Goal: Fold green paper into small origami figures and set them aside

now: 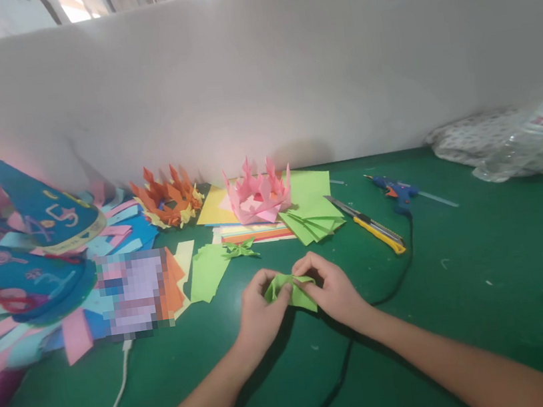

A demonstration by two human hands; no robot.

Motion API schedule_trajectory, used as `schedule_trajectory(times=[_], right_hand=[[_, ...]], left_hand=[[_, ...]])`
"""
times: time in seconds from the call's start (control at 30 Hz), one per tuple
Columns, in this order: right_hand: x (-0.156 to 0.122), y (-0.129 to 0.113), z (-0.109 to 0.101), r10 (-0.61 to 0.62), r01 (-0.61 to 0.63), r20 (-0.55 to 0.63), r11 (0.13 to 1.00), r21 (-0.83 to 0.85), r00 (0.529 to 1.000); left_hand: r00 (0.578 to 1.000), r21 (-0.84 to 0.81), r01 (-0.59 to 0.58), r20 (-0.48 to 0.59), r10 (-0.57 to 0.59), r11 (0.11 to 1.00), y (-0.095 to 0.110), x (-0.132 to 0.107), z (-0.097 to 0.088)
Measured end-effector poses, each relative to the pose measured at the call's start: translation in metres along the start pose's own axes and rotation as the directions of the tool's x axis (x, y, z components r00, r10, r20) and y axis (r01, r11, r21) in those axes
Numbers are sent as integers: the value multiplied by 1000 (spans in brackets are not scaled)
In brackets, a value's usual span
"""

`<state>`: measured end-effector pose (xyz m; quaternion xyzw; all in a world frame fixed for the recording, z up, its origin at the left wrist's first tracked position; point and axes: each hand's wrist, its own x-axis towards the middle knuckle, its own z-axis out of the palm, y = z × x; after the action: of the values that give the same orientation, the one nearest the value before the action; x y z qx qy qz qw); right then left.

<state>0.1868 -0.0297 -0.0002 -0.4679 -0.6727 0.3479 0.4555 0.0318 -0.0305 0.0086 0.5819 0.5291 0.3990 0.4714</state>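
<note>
A folded light-green paper piece lies between both my hands just above the green table. My left hand pinches its left end with fingers curled. My right hand pinches its right end from above, fingers bent over the fold. Behind the hands lie a small green folded star shape, a loose green sheet and a fan of green folded sheets.
A pink paper crown and an orange one stand at the back by the white partition. A yellow utility knife and blue glue gun lie to the right. Blue paper hats crowd the left. A plastic bottle lies far right.
</note>
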Motion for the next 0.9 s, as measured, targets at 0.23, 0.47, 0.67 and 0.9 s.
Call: schedule_trajectory(times=[0.23,0.47,0.67,0.9], right_hand=[[4,3,-7,-24,38,99,989,-141,995],[3,-3,-6,-49,69,144,988,-139,988],[1,-5,-6,-188,194,52,966,-174,981],[1,-3,-11,-368,373,118,771,-517,922]], left_hand=[[989,-29,-46,137,49,999,-3,-1,-2],[996,60,-38,89,32,997,-10,2,0],[998,-162,53,-21,-57,985,-12,8,-3],[986,-247,149,-32,-162,958,-12,9,-5]])
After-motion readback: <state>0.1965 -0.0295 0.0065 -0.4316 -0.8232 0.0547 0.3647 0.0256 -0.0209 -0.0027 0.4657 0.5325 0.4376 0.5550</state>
